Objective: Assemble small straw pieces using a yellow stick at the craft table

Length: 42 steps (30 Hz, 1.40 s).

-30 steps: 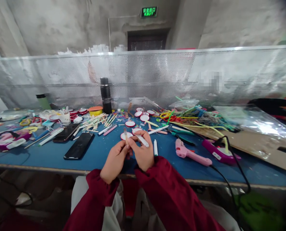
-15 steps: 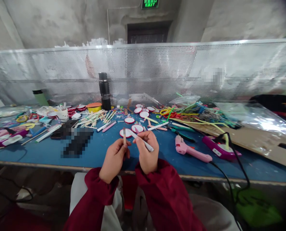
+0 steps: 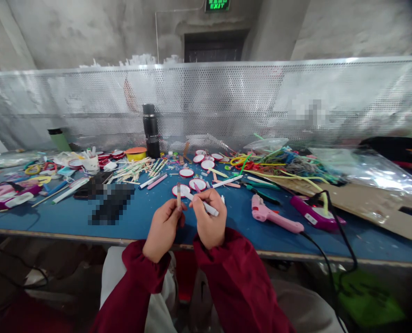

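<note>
My left hand (image 3: 164,228) is closed round a flat wooden stick (image 3: 179,198), which stands upright above the fingers. Pinched in my right hand (image 3: 210,219) is a white marker (image 3: 208,208), its far end pointing left toward the stick. Whether the marker's tip touches the stick I cannot tell. Just beyond both hands lie small round red-rimmed discs with white faces, the closest being one disc (image 3: 181,190) and another disc (image 3: 198,184). A pink pen-like piece (image 3: 196,187) shows by my right fingertips.
A pink glue gun (image 3: 275,217) and green-handled pliers (image 3: 263,193) lie to the right, near a purple device (image 3: 316,213) with a cable. Wooden sticks (image 3: 136,170) are heaped left of centre. A black bottle (image 3: 151,132) stands behind, before a perforated metal screen (image 3: 261,97).
My right hand has shifted slightly left, and the marker's rear end has swung up and left with it. My left hand still holds the stick in nearly the same place.
</note>
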Each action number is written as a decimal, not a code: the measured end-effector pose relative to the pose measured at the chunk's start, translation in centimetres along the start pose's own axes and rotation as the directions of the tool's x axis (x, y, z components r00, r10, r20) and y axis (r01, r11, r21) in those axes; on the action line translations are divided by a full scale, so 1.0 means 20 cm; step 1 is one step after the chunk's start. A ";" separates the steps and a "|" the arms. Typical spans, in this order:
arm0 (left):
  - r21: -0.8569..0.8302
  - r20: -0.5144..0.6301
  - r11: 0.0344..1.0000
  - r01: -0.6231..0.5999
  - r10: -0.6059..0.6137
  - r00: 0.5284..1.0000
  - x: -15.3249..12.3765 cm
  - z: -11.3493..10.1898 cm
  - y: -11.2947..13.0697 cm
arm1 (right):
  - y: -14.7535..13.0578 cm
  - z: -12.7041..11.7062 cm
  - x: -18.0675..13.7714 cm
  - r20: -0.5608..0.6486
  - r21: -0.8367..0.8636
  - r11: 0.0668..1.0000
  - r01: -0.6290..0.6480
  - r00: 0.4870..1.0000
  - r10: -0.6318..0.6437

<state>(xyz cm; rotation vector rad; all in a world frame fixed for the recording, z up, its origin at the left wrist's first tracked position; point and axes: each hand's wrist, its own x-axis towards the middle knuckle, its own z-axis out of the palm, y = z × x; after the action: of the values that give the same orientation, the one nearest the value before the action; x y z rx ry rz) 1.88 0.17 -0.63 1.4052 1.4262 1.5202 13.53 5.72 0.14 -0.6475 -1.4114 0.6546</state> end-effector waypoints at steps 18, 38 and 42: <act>0.004 -0.009 0.999 -0.040 0.040 0.999 0.00 0.00 -0.03 | 0.01 0.00 0.00 0.017 -0.007 1.000 0.007 1.000 -0.007; 0.011 -0.014 1.000 -0.028 0.028 1.000 0.00 0.00 -0.01 | 0.00 0.00 0.00 0.018 -0.008 1.000 -0.002 1.000 0.003; 0.007 -0.013 0.999 -0.033 0.033 0.999 0.00 0.00 -0.02 | 0.00 0.00 0.00 0.027 -0.005 1.000 -0.007 1.000 0.008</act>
<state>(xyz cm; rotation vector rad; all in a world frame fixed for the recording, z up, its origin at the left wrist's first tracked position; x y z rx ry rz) 1.80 0.21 -0.97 1.4322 1.4229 1.5492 13.58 5.68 0.16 -0.6504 -1.4368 0.6680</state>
